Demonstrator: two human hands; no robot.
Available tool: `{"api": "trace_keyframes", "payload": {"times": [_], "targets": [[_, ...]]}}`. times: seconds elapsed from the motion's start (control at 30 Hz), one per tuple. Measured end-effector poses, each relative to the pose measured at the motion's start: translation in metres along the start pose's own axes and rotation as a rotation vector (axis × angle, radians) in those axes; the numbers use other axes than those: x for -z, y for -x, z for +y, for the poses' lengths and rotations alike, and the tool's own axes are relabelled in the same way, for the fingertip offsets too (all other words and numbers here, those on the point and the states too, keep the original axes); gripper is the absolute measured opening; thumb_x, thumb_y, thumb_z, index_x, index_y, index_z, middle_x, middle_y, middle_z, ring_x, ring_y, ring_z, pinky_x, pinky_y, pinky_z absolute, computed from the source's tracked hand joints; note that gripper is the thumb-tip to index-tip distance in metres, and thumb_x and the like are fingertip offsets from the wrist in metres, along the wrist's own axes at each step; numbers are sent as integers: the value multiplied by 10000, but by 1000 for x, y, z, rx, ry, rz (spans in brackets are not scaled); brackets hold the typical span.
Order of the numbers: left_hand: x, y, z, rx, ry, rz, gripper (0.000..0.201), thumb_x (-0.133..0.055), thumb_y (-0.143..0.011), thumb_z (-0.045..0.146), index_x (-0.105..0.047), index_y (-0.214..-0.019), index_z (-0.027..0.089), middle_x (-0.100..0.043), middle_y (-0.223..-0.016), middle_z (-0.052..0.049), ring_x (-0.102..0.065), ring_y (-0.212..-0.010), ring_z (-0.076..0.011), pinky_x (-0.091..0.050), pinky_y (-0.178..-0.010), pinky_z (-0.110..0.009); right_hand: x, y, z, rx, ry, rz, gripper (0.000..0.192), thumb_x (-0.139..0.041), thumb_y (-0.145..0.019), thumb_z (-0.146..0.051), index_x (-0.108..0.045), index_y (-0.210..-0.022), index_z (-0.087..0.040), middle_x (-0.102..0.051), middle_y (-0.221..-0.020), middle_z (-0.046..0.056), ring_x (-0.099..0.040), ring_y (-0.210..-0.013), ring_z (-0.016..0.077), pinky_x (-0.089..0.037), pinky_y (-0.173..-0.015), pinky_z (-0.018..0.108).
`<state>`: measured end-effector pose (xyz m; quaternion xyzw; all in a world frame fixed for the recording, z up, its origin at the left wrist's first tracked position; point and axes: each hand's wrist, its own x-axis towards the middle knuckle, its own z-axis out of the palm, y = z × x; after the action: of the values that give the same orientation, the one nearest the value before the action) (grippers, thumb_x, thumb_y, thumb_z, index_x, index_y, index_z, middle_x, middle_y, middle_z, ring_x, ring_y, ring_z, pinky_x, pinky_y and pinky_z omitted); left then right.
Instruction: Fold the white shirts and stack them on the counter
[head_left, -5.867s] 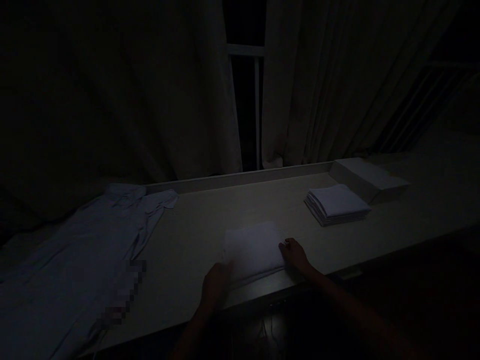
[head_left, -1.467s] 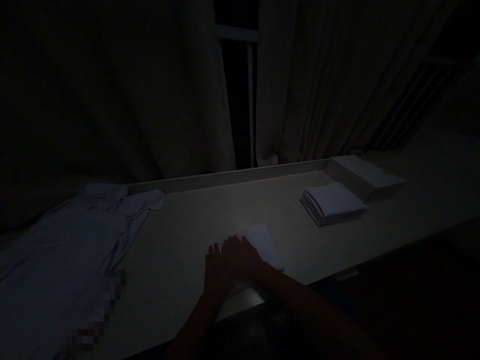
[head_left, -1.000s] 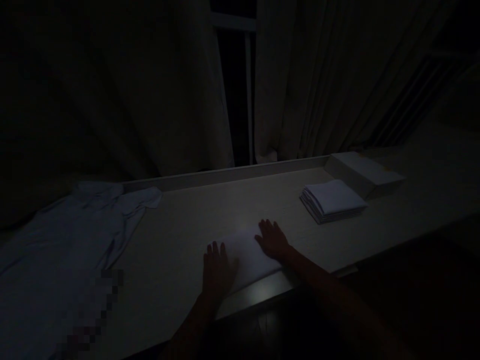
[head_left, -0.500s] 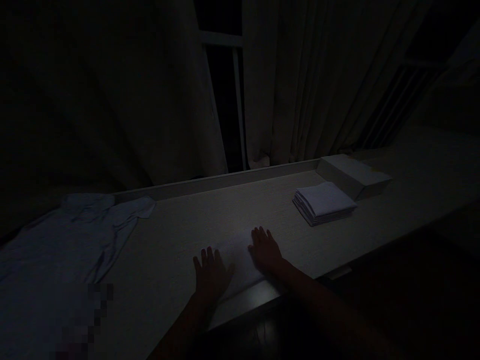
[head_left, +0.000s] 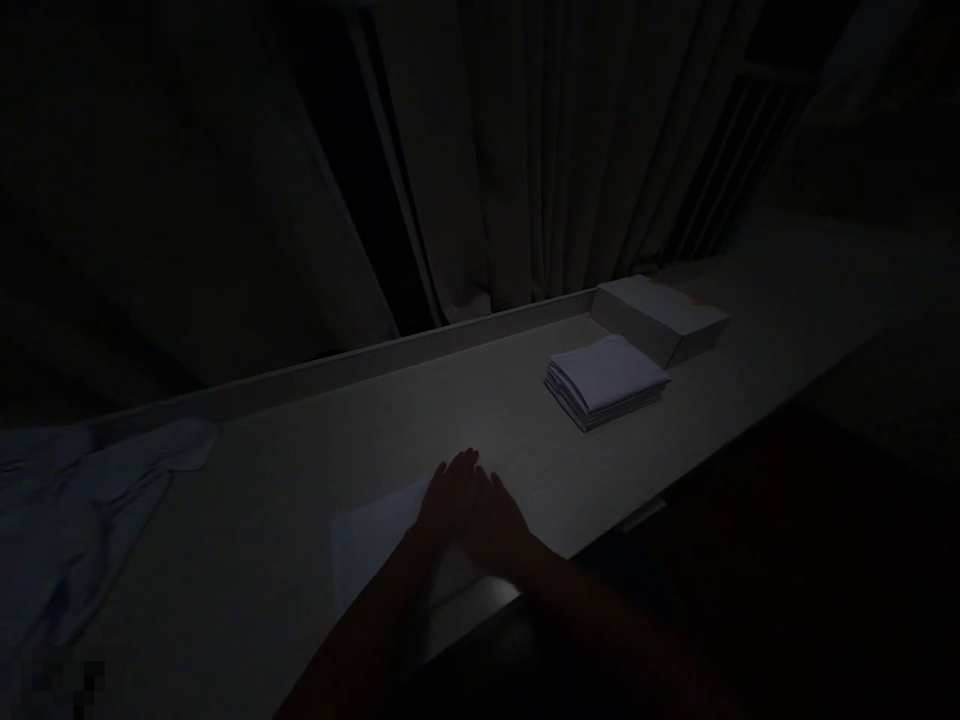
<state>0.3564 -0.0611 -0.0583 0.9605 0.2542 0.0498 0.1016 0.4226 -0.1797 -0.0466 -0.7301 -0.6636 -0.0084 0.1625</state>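
A pale folded cloth (head_left: 371, 538) lies flat on the light tabletop (head_left: 277, 470) near its front edge. My left hand (head_left: 448, 492) rests on the right part of this cloth, fingers stretched forward. Right against it, my right hand (head_left: 496, 525) lies palm down with its fingers extended, and the two hands touch or slightly overlap. Neither hand grips anything. Beyond them to the right sits a neat stack of folded pale cloths (head_left: 607, 380). The room is very dark, so the cloth's edge under my hands is hard to make out.
Behind the stack is a white box (head_left: 660, 315). A crumpled light shirt (head_left: 97, 510) spreads over the table's left end. A low ledge (head_left: 390, 355) runs along the back, with long curtains (head_left: 517, 150) hanging behind it.
My left hand has slid right across the cloth until it meets my right hand. The view has turned to the right, so the stack and box appear further left.
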Motion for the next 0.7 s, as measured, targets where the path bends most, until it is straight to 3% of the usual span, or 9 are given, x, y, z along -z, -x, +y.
{"api": "trace_keyframes", "payload": {"times": [0.23,0.43,0.6,0.7], "targets": [[-9,3,1,39,-67,108,599,-187,-972,444,-283,-1495,168,-300,-1562,-70,-210,-1455,-253,-187,-1161,-477,13,59,2,-83,-106,-28,715,-332,-979,-509,-167,-1531,-87,-124,-1587,113,-58,-1468,272,-128,-1192,472],[-6,2,7,51,-105,118,605,-170,-971,448,-284,-1497,171,-299,-1562,-73,-219,-1451,-265,-188,-1156,-482,20,110,-5,-101,-113,-69,671,-297,-990,-511,-191,-1532,-129,-109,-1589,83,-41,-1469,257,-97,-1201,482],[5,5,18,92,-162,174,629,-187,-963,464,-312,-1484,135,-278,-1564,-114,-217,-1453,-283,-149,-1167,-512,21,122,-7,-107,-90,-67,677,-306,-991,-505,-163,-1536,-130,-107,-1584,98,-56,-1467,265,-118,-1195,505],[11,29,22,88,-217,223,703,-223,-942,532,-293,-1485,90,-224,-1576,-142,-170,-1466,-290,-116,-1180,-515,22,120,-6,-58,-47,-44,669,-325,-991,-488,-187,-1530,-116,-144,-1578,114,-69,-1465,279,-119,-1190,525]]}}
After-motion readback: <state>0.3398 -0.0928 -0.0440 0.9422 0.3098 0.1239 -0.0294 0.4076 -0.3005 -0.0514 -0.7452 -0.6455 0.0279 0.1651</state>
